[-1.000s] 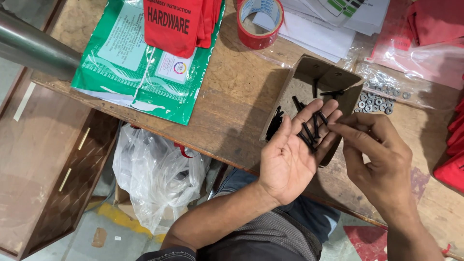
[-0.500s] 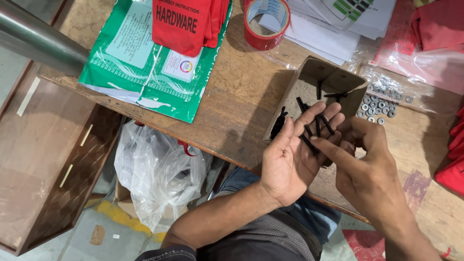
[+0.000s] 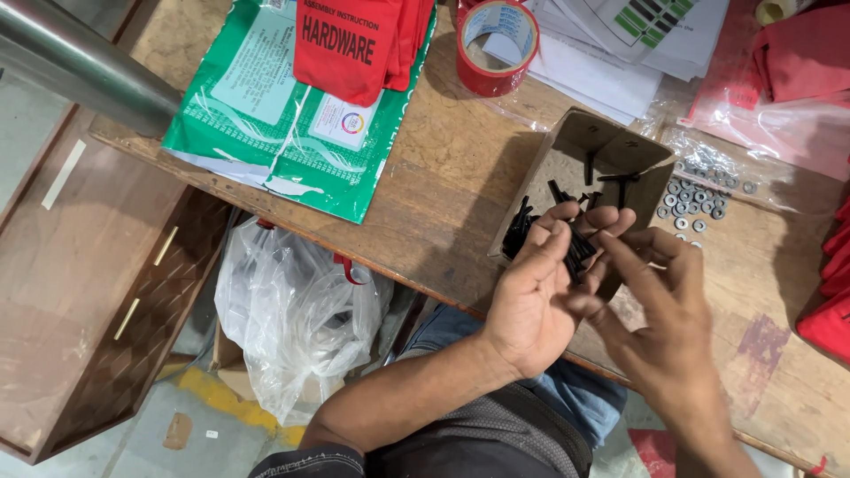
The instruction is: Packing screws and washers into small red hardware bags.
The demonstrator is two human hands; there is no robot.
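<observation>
My left hand (image 3: pixel 540 288) is cupped palm-up over the table's front edge, with several black screws (image 3: pixel 577 248) lying across its fingers. My right hand (image 3: pixel 660 310) is beside it, its fingertips reaching into the left palm among the screws. Just behind both hands stands a small open cardboard box (image 3: pixel 567 142) with more black screws (image 3: pixel 518 228) inside. Whether the right fingers pinch a screw is hidden.
Several silver washers (image 3: pixel 699 199) lie on clear plastic right of the box. A red tape roll (image 3: pixel 496 44), green packet (image 3: pixel 274 115), red bags (image 3: pixel 350 40) and papers (image 3: pixel 611 53) lie further back. A plastic bag (image 3: pixel 292 310) sits under the wooden table (image 3: pixel 443 186).
My right hand has moved left and closer, its fingers now reaching into the left palm. The left hand stays cupped with the screws.
</observation>
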